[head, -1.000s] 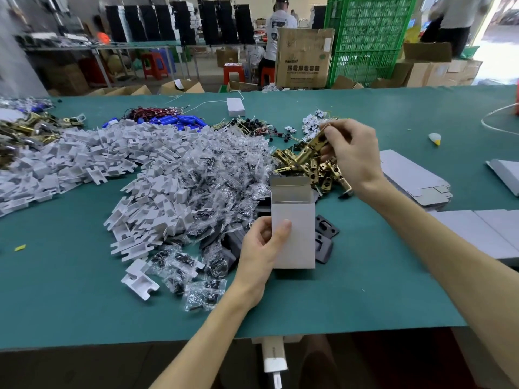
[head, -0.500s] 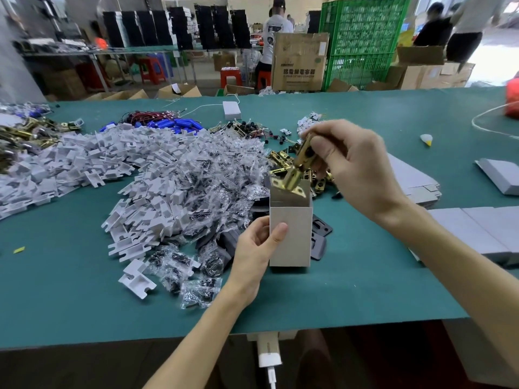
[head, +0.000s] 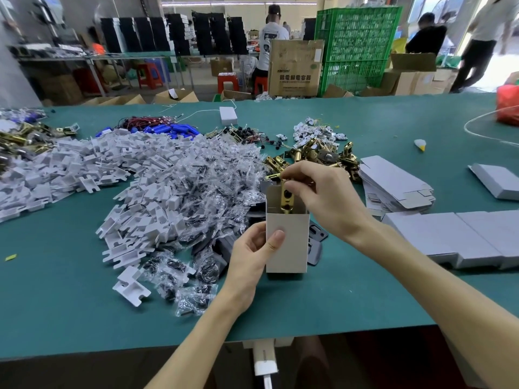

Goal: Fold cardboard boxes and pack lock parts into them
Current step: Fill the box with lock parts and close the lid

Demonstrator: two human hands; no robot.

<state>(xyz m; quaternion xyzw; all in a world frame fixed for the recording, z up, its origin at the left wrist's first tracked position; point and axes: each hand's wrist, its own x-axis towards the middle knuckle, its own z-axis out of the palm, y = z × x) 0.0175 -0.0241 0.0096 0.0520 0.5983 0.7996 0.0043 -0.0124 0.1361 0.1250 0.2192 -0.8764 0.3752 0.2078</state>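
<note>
brass latch [head: 287,198]: lower end hidden inside white box [head: 287,242], top covered by right hand [head: 328,197] | left hand [head: 250,262]: fingers out of sight behind box | dark plates [head: 316,242]: partly behind box | flat grey cartons [head: 477,234]: cut off at right edge | red bag [head: 508,105]: blurred, cut off at right edge | brown carton [head: 295,68]: print too small to read

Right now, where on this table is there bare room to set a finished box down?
Bare green table along the near edge, left of the left hand, below the white plastic pieces. Also near-right, between the box and the flat cartons. Crowded: centre, with bagged parts and brass latches.
</note>
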